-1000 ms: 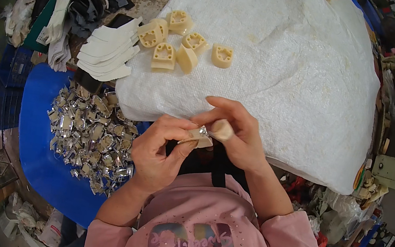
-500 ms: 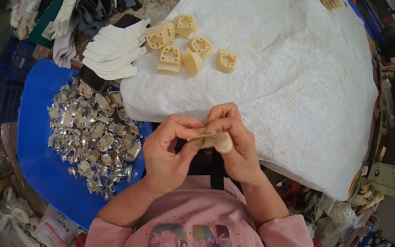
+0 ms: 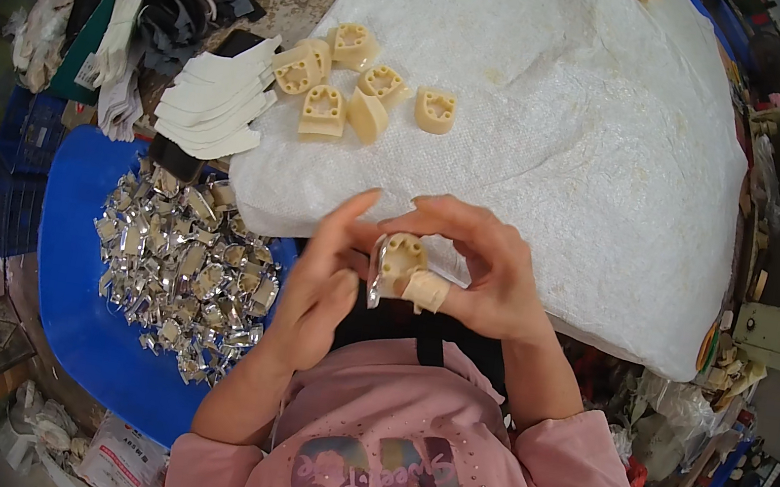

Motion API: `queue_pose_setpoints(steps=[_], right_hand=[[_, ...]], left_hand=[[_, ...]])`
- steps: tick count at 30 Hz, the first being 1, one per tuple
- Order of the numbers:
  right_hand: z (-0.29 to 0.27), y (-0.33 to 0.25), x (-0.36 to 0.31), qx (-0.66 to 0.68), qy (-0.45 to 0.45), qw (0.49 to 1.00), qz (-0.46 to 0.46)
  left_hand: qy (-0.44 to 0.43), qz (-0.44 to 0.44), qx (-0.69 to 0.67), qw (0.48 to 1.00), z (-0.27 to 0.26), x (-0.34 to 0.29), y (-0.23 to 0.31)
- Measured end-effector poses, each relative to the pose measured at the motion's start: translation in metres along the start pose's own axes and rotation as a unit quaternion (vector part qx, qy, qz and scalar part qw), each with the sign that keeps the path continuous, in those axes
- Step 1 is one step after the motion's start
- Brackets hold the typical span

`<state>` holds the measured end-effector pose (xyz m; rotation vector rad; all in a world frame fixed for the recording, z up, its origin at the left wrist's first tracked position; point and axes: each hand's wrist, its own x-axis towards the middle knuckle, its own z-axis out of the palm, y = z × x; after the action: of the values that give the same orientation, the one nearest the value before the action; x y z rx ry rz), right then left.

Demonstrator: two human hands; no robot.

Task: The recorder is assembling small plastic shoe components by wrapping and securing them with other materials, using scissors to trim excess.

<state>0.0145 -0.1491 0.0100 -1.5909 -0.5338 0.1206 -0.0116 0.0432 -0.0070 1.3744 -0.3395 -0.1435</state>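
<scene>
Since half a second ago, the left hand (image 3: pixel 323 279) has been drawn back from the piece: its fingers are now spread and loosely straightened beside it, holding nothing, whereas both hands were closed together over it before. The cream plastic fitting (image 3: pixel 400 263) is now gripped by the right hand (image 3: pixel 480 274) alone, pinched between the thumb and the curled fingers, its hollowed face turned upward; the thumb tip is wrapped in pale tape. A thin silvery metal clip (image 3: pixel 376 273) is seen along the fitting's left edge, touching it; whether it is fully seated cannot be told. The piece is held just above the near edge of the white woven sack cloth (image 3: pixel 563 148), on which six like fittings (image 3: pixel 357 89) are gathered well apart from the hands. A heap of metal clips (image 3: pixel 182 269) lies in the blue tub (image 3: pixel 68 298) to the left. The fitting of clip to body is judged to be the step in hand; a firm press or a check of the seating would be called for.
</scene>
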Motion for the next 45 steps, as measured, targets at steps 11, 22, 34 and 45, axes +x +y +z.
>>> queue_pose_setpoints(steps=[11, 22, 34, 45], right_hand=[[0.029, 0.004, -0.002, 0.134, 0.098, 0.983, 0.074], [0.044, 0.015, -0.003, 0.134, 0.012, 0.990, 0.042], [0.055, 0.016, -0.004, 0.070, 0.063, 0.995, -0.013], [0.043, 0.009, -0.003, 0.145, 0.000, 0.986, 0.077]], left_hand=[[-0.012, -0.119, -0.184, 0.976, 0.018, -0.003, -0.002], [0.071, 0.042, 0.070, 0.994, 0.034, 0.001, -0.002], [0.136, 0.007, 0.017, 0.990, 0.033, 0.004, -0.008], [0.048, -0.050, -0.107, 0.992, 0.016, 0.001, -0.008]])
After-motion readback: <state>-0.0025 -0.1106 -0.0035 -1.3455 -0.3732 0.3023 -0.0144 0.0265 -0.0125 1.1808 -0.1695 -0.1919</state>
